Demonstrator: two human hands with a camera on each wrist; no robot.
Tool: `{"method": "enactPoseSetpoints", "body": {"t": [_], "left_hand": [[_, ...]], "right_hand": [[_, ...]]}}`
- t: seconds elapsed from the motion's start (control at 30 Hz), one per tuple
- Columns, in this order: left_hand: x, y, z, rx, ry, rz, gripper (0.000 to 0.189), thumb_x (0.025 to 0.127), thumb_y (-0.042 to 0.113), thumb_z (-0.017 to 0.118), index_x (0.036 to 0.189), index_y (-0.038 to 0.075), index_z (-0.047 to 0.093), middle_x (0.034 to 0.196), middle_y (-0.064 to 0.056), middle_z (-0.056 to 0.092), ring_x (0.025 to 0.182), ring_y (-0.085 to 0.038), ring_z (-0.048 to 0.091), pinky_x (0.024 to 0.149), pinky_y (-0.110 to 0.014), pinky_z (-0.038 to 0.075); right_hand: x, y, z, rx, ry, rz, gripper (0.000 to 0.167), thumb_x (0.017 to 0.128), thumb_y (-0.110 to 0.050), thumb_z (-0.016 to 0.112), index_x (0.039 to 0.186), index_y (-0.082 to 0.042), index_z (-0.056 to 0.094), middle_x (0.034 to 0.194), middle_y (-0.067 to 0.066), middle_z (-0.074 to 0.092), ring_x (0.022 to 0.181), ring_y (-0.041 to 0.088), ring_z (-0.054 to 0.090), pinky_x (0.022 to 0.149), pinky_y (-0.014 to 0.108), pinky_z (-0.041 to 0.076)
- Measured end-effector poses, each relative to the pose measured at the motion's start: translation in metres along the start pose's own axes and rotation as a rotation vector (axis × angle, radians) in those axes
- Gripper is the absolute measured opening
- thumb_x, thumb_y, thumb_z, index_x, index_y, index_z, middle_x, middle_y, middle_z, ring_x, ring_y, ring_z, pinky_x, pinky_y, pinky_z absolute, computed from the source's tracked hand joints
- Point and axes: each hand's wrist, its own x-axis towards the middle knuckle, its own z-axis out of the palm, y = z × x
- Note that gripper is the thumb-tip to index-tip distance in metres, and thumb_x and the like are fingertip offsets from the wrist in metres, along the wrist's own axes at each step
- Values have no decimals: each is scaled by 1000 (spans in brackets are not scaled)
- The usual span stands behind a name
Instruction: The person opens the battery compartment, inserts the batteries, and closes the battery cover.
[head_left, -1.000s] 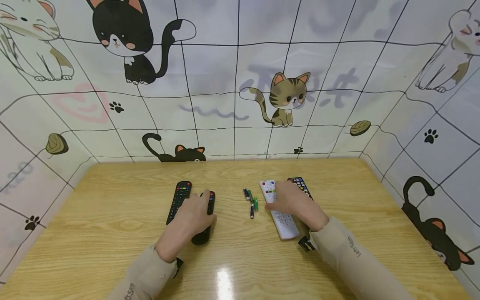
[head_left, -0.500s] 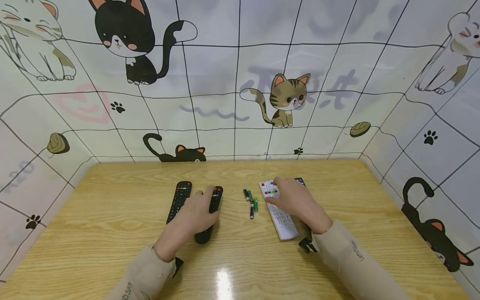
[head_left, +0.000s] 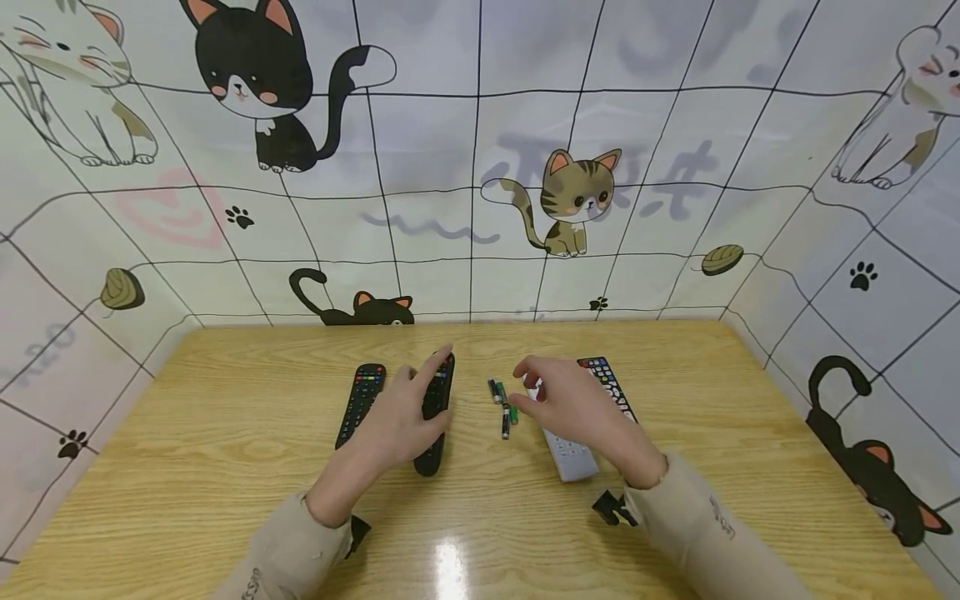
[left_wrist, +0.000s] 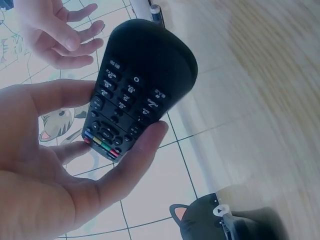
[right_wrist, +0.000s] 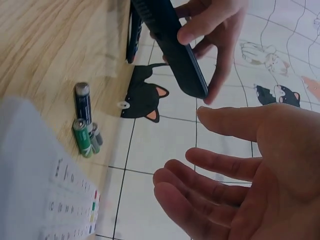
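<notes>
My left hand (head_left: 393, 425) grips a black remote control (head_left: 429, 462) by its sides, raised off the table. In the left wrist view, thumb and fingers clasp the remote, with its coloured buttons turned toward the palm. My right hand (head_left: 573, 404) is held above a white remote control (head_left: 572, 462), covering much of it in the head view. Its fingers are spread, loosely bent and hold nothing, as the right wrist view shows. Several small green and dark batteries (right_wrist: 82, 110) lie on the table between the hands.
A second black remote (head_left: 362, 396) lies left of the left hand. Partly behind the right hand is a dark remote with pale buttons (head_left: 611, 383). The wooden table (head_left: 247, 400) ends at a wall covering (head_left: 435, 275) printed with cats.
My left hand has lifted the black remote and shifted it right and toward the wall. The right hand has risen from the white remote and moved slightly left, its fingers spreading.
</notes>
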Motion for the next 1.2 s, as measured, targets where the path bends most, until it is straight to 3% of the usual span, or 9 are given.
{"method": "enactPoseSetpoints", "body": {"t": [0.37,0.63,0.87,1.07,1.2], "left_hand": [[2,5,0,-66,-12,27,85,92,16,75,163,29,29,110,-17,54,63,-17,52,54,-33,46],[1,6,0,-124,-5,57,85,92,15,74,163,27,28,120,-18,56,78,-17,60,67,-35,53],[0,7,-2,-325,0,111,87,93,8,76,162,24,26,121,-12,56,94,-22,64,76,-36,57],[1,7,-4,-464,-23,97,88,95,4,73,162,31,22,128,-16,56,103,-27,67,79,-39,58],[0,8,-7,-523,-27,95,90,97,3,71,162,35,17,134,-20,53,111,-32,65,82,-44,58]], "right_hand": [[-3,-12,3,26,-44,-56,30,96,-26,76,118,-6,69,97,-1,69,79,8,61,67,29,53],[-7,-16,9,59,-57,-111,26,96,-25,77,116,-10,69,98,-3,70,78,5,61,64,25,52],[-8,-21,12,157,-120,-164,28,96,-20,76,119,-7,67,107,4,69,83,11,64,69,26,53],[-9,-23,17,234,-200,-192,39,95,-23,77,127,-7,62,113,9,69,90,16,67,78,38,58],[-10,-25,18,286,-212,-211,50,93,-26,79,134,-9,57,116,12,70,92,20,70,82,45,58]]}}
